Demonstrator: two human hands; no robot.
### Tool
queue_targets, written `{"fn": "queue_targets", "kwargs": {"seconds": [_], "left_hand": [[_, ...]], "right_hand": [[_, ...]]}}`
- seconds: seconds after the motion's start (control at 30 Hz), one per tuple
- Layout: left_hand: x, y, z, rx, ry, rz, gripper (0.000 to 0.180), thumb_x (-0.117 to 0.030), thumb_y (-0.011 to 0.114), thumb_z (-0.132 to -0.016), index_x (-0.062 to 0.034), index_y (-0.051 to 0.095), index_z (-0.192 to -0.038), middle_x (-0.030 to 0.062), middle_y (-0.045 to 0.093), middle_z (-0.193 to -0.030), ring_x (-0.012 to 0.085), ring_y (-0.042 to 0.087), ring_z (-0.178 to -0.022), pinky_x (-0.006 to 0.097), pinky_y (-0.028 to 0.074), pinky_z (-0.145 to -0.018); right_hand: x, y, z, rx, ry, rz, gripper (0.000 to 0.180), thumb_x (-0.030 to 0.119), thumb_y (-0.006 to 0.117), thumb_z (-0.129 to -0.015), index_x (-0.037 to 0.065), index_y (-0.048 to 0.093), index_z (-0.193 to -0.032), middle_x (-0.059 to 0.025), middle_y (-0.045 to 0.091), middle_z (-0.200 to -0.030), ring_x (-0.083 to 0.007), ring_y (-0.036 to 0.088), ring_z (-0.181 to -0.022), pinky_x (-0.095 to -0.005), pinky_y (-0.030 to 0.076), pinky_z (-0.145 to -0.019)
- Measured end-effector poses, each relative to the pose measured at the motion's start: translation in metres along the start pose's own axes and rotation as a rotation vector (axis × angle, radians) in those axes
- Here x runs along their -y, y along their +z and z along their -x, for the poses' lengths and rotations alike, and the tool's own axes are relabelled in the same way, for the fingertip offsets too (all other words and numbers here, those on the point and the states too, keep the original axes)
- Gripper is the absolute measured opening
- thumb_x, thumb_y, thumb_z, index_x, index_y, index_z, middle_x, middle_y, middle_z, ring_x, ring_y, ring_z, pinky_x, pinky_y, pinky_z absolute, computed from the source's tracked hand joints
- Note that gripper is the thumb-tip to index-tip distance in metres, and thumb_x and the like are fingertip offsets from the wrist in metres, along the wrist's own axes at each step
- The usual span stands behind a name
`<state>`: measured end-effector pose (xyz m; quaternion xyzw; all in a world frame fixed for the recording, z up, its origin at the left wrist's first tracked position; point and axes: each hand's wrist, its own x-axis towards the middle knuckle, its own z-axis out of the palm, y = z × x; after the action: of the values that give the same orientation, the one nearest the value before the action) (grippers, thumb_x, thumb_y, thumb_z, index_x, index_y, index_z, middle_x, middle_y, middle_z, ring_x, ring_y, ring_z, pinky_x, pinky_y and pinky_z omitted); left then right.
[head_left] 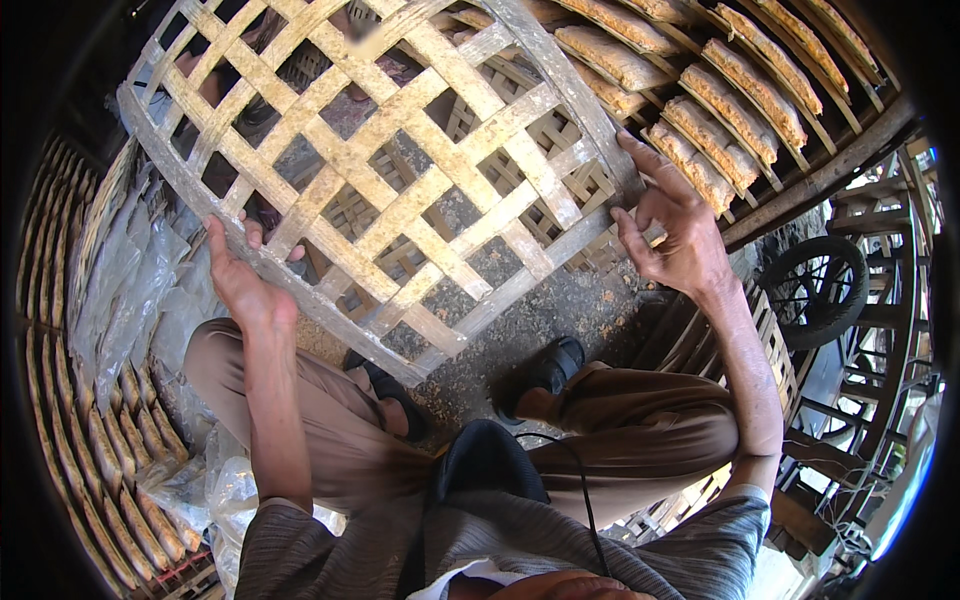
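A square lattice tray (400,185) of woven bamboo strips, with a greyish wooden rim, is held tilted in front of me, one corner pointing down toward my knees. My left hand (252,285) grips its lower left rim, fingers curling behind the edge. At the right corner, my right hand (675,225) pinches the rim between thumb and fingers. The slats carry pale stains, and nothing lies on them. Through the gaps, more woven trays (400,265) show below, partly hidden. Part of another person seems to show behind the upper left of the lattice, mostly covered.
Racks of orange-brown slabs (710,140) fill the upper right. More slabs on racks (125,455) stand at the left, beside crumpled clear plastic sheets (120,290). A spoked wheel (815,290) is at the right. Crumbs litter the dark floor (480,360) around my feet.
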<state>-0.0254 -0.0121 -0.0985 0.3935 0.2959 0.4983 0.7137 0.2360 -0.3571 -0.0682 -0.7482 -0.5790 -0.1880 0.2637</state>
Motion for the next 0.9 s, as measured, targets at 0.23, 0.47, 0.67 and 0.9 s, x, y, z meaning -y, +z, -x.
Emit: {"fn": "queue_targets", "kwargs": {"seconds": [0.23, 0.47, 0.67, 0.9], "left_hand": [[-0.002, -0.001, -0.002, 0.005, 0.006, -0.017, 0.03, -0.046, 0.048, -0.109, -0.0182, 0.057, -0.117, -0.0053, 0.052, -0.09, 0.0089, 0.052, -0.082, 0.035, 0.049, -0.063], [0.0, -0.012, -0.011, 0.033, -0.005, -0.034, 0.035, -0.048, 0.045, -0.109, -0.0167, 0.057, -0.119, -0.0026, 0.053, -0.089, 0.0149, 0.056, -0.085, 0.039, 0.048, -0.067], [0.015, -0.016, -0.016, 0.098, 0.003, -0.092, 0.038, -0.051, 0.038, -0.11, -0.0164, 0.054, -0.109, -0.0043, 0.045, -0.078, 0.0147, 0.056, -0.081, 0.04, 0.052, -0.06], [0.022, -0.019, -0.02, 0.05, 0.053, -0.162, 0.029, -0.037, 0.039, -0.111, -0.0147, 0.056, -0.111, -0.0037, 0.049, -0.08, 0.0119, 0.052, -0.082, 0.041, 0.05, -0.064]], "right_hand": [[0.007, -0.009, -0.008, -0.025, 0.015, -0.021, 0.013, -0.003, 0.076, -0.083, -0.003, 0.067, -0.092, -0.0219, 0.064, -0.136, -0.0302, 0.068, -0.121, -0.0415, 0.062, -0.094], [0.013, 0.007, -0.013, -0.175, 0.474, -0.518, 0.012, 0.01, 0.077, -0.093, 0.001, 0.074, -0.1, -0.0105, 0.072, -0.108, -0.012, 0.067, -0.09, -0.0328, 0.058, -0.075], [-0.013, 0.031, -0.004, -0.03, 0.594, -0.591, 0.023, 0.026, 0.072, -0.101, 0.005, 0.078, -0.11, 0.0005, 0.076, -0.094, -0.0063, 0.064, -0.086, -0.0254, 0.049, -0.084], [-0.001, 0.04, -0.004, -0.188, 0.308, -0.037, 0.032, 0.025, 0.069, -0.103, 0.004, 0.073, -0.127, -0.005, 0.076, -0.108, -0.012, 0.068, -0.095, -0.0304, 0.054, -0.086]]}}
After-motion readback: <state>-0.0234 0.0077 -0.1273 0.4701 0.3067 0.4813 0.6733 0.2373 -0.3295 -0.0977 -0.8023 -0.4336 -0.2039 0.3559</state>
